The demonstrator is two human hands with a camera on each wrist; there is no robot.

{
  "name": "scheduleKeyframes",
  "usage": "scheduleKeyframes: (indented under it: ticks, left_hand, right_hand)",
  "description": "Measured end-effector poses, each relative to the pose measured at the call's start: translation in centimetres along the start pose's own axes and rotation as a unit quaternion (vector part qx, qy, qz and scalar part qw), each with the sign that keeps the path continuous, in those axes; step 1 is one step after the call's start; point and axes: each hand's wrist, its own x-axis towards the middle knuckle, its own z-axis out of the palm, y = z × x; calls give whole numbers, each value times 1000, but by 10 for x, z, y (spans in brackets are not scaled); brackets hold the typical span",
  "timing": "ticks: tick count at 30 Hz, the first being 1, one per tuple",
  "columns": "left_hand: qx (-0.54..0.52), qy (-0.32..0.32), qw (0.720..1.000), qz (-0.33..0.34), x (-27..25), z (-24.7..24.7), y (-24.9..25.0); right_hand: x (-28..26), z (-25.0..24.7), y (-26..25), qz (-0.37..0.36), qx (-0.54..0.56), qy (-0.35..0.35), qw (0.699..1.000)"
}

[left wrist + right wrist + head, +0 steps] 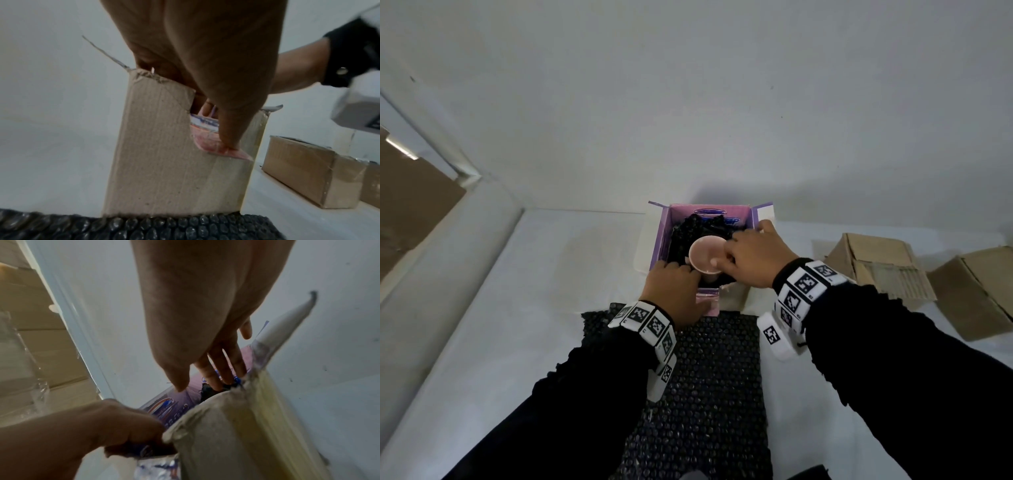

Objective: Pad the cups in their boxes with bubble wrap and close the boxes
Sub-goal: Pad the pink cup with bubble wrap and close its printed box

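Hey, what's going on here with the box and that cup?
A person is packing a pale cup into an open, purple-lined box on a white surface. Black bubble wrap already surrounds the cup. The left hand is at the box's near edge; the right hand reaches in beside the cup. The flaps are open. A bubble wrap sheet lies in front, two cardboard boxes at the right.

Head overhead; wrists close beside box

I see my right hand reaching fingers down into the open box, onto black bubble wrap; my left hand grips the box's near edge.
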Motion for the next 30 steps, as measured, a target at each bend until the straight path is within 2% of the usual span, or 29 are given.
scheduleKeyframes:
  ticks: [2,8,11,14,16,18,20,23,26,28,30]
  left_hand:
    - [9,4,1000,-6,-2,1,1]
    - [-34,12,999,5,-6,9,-1]
    - [-45,21,999,9,-12,10,0]
    - [-94,61,994,-1,-22,10,4]
    - [-122,124,985,2,-33,13,6]
    - [-139,164,977,5,-46,20,7]
    - [-131,170,976,23,-60,27,10]
    - [-116,146,981,47,-83,34,19]
    - [-138,105,984,38,-105,47,29]
    - [-126,34,991,34,-120,54,36]
    - [-111,-69,991,20,-133,63,38]
  right_hand:
    - [15,-1,1,9,17,6,1000]
    - [40,18,10,32,7,-89,995]
    - [37,13,8,31,17,-84,996]
    - [17,3,1,28,31,-15,999]
    - [-4,2,-8,27,76,79,994]
    - [-29,9,-22,3,174,192,966]
    - [-55,22,-39,-17,249,263,932]
    - [-90,50,-67,1,272,291,917]
    - [-119,87,-87,45,302,247,920]
    - [-137,110,-96,95,327,205,917]
    - [-151,128,-102,181,315,179,914]
